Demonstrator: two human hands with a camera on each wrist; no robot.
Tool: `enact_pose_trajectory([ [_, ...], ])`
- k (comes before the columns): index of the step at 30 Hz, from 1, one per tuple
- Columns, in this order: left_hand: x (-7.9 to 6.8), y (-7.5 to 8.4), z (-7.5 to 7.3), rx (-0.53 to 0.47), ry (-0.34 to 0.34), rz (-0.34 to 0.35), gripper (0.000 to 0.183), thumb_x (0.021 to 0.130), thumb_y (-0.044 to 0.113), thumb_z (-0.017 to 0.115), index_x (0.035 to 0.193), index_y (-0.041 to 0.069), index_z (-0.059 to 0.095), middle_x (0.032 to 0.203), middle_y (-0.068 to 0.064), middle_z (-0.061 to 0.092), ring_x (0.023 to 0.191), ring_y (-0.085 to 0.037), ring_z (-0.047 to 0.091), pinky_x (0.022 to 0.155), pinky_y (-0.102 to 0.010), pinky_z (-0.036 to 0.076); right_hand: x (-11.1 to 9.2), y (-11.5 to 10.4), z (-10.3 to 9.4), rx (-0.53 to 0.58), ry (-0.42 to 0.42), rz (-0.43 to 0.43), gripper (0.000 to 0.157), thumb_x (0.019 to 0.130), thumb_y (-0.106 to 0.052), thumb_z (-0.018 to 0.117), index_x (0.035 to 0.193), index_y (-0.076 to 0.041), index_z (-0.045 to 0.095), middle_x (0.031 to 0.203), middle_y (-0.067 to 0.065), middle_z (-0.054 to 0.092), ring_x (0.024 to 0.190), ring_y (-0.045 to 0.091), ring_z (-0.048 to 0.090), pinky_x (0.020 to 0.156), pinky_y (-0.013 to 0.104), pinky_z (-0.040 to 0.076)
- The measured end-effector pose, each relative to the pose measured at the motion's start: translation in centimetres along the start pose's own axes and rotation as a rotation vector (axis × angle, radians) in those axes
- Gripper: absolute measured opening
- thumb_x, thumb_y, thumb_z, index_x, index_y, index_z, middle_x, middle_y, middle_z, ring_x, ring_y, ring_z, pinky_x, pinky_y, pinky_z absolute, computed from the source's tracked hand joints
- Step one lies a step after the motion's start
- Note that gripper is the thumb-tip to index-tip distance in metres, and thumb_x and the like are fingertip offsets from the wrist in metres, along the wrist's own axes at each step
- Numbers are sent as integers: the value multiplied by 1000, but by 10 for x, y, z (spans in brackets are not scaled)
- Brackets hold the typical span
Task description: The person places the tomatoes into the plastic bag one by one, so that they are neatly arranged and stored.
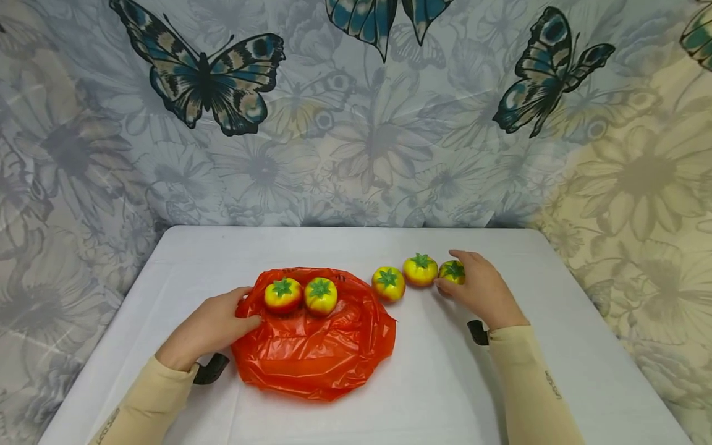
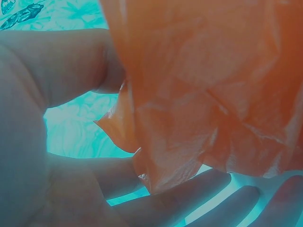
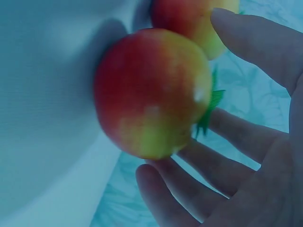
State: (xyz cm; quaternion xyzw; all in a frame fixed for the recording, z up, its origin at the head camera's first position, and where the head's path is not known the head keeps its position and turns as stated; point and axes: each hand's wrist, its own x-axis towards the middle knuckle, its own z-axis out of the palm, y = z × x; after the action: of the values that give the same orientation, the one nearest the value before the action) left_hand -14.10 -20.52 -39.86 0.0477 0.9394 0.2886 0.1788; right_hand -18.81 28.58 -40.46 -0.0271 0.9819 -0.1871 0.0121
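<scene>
- Right hand (image 1: 483,290) of mine curls round the rightmost tomato (image 1: 453,272), thumb at its near side and fingers over the top and far side; the wrist view shows that tomato (image 3: 154,92) resting on the table with my fingers (image 3: 189,184) just beside it.
- Left hand (image 1: 208,327) lies at the left edge of the orange plastic bag (image 1: 314,346), thumb pressed onto the plastic; the left wrist view shows a fold of the bag (image 2: 208,94) between my thumb and my loosely straight fingers (image 2: 189,198), though I cannot tell how firmly I pinch it.
- Two tomatoes sit side by side on top of the bag near its far edge, the left one (image 1: 282,294) touching the right one (image 1: 320,295).
- Two more tomatoes stand on the white table (image 1: 445,383) between the bag and my right hand: one (image 1: 388,283) just beside the bag, the next (image 1: 419,269) a little further back and close against the tomato I grip.
- All five tomatoes are yellow and red with green stalk caps upward.
- Behind the table hangs a cloth (image 1: 356,111) printed with butterflies and flowers.
</scene>
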Motion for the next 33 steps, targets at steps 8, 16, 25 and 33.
enact_pose_trajectory([
  [8,-1,0,0,-16,1,1,73,99,32,71,158,-2,48,145,-25,66,114,-30,69,95,-55,62,3,5,7,-1,-27,28,80,97,-43,78,158,1,48,156,33,52,141,54,51,118,70,42],
  [16,0,1,0,-7,2,3,73,99,33,71,158,-2,48,146,-25,66,118,-33,69,99,-59,60,4,8,8,3,-27,25,79,96,-41,78,156,1,49,150,34,56,133,54,56,113,70,46],
  [25,0,0,-1,-8,3,7,73,99,33,70,157,-4,48,146,-25,66,118,-34,69,100,-59,60,0,4,-7,21,-1,20,79,99,-43,76,159,-2,47,155,33,52,134,52,56,110,70,49],
  [33,0,1,-1,-5,6,5,73,99,33,70,157,-4,48,146,-25,66,119,-34,68,102,-61,58,-12,-18,-25,47,51,-49,78,98,-42,79,160,-4,48,157,29,53,136,50,55,110,69,49],
])
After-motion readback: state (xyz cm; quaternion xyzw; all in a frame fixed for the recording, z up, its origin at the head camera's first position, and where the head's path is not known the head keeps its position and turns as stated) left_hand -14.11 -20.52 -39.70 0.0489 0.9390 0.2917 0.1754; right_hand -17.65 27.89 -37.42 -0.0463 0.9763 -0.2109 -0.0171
